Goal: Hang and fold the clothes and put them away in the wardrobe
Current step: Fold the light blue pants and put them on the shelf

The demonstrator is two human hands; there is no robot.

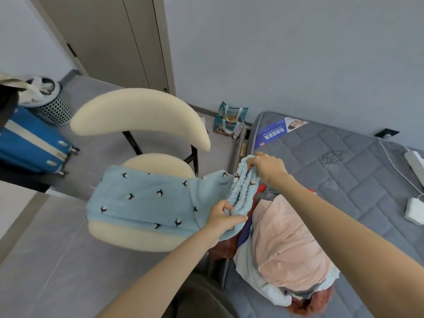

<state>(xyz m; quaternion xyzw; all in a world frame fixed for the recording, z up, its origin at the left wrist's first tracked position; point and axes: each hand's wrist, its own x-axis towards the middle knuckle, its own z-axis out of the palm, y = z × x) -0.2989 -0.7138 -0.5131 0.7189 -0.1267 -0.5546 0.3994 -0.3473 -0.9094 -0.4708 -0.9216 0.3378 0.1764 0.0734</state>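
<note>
A light blue garment (146, 200) with small black-and-white marks lies spread over the seat of a cream chair (142, 113). Its bunched edge rises between my hands. My left hand (223, 218) grips the lower end of that bunched edge. My right hand (267, 167) pinches the upper end, held just above the chair's right side. A pile of clothes (286, 246), pink on top with white, blue and rust-red pieces under it, sits on the grey mattress (344, 161) right of my arms.
A blue suitcase (29, 143) and a mesh laundry basket (54, 106) stand at the left. A printed bag (230, 119) leans at the wall beside the mattress. A white power strip (415, 161) and charger (414, 210) lie on the mattress's right side. A beige door (110, 40) is behind the chair.
</note>
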